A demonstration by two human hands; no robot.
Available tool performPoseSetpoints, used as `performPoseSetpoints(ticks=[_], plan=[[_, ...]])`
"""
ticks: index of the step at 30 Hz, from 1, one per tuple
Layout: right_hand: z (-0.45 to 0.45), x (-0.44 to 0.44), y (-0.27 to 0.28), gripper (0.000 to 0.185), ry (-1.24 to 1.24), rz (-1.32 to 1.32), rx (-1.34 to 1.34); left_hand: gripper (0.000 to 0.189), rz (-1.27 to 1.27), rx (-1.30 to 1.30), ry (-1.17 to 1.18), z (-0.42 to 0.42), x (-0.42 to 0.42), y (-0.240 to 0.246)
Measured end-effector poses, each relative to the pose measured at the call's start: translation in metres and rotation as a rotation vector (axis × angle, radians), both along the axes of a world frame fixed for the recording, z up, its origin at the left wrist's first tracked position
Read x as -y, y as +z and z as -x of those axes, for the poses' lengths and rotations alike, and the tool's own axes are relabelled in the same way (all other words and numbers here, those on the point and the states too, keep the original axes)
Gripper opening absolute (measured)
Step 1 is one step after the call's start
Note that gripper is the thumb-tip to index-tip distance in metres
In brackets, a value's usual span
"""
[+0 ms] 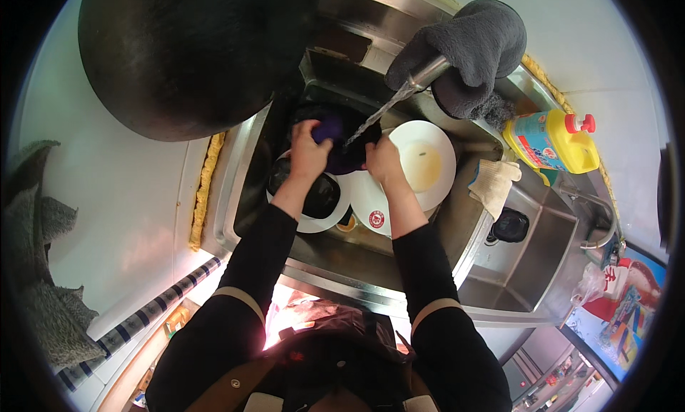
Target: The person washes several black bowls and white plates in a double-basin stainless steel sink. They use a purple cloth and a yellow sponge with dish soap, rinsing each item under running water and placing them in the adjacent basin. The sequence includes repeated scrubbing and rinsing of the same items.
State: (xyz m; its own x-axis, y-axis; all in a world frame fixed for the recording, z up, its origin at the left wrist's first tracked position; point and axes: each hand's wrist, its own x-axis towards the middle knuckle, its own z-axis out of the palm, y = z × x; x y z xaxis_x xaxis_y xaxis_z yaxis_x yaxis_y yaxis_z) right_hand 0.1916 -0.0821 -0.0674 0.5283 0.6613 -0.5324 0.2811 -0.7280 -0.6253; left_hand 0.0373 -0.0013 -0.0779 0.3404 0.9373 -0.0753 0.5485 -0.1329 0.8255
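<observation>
My left hand (307,154) grips a purple cloth or scrubber (327,127) over a dark dish (350,152) in the stainless-steel sink (342,262). The fingers of my right hand (385,159) hold that dish's right edge. Water (377,116) runs from a metal spout (429,73) onto the dish, whose outline blends into the dark sink. Below my left wrist, a black bowl (322,197) rests on a white plate (316,224). Beside my right hand lies a white plate (448,163) with yellowish liquid, overlapping another white plate (364,200) with a red logo.
A large black wok (187,59) looms at upper left. A grey towel (481,43) wraps the faucet. Right of it stands a yellow pump bottle (556,142). A cotton glove (493,184) hangs over the divider beside a second basin (540,257) holding a black dish (510,224).
</observation>
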Motion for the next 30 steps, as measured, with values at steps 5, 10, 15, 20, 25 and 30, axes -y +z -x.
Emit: performPoseSetpoints(ticks=[5,10,15,20,25,30], plan=[[0.031,0.04,0.001,0.022,-0.245,-0.213,-0.768,0.032,0.203,0.085,-0.478,-0.027,0.035,0.008],[0.056,0.064,0.034,0.017,-0.362,-0.294,-0.774,0.074,-0.221,-0.405,-0.494,-0.039,-0.001,-0.002],[0.061,0.069,0.046,0.021,-0.412,-0.419,-0.662,0.066,-0.134,-0.348,-0.227,-0.025,0.001,0.001],[0.05,0.07,0.027,0.02,-0.399,-0.293,-0.723,0.065,-0.014,-0.275,-0.756,-0.013,0.057,0.015],[0.041,0.08,0.038,0.016,-0.248,-0.254,-0.827,0.072,-0.312,-0.296,-0.644,-0.027,0.029,0.012],[0.046,0.085,0.063,0.014,-0.278,-0.294,-0.751,0.052,-0.308,-0.331,-0.297,-0.028,-0.03,0.017]])
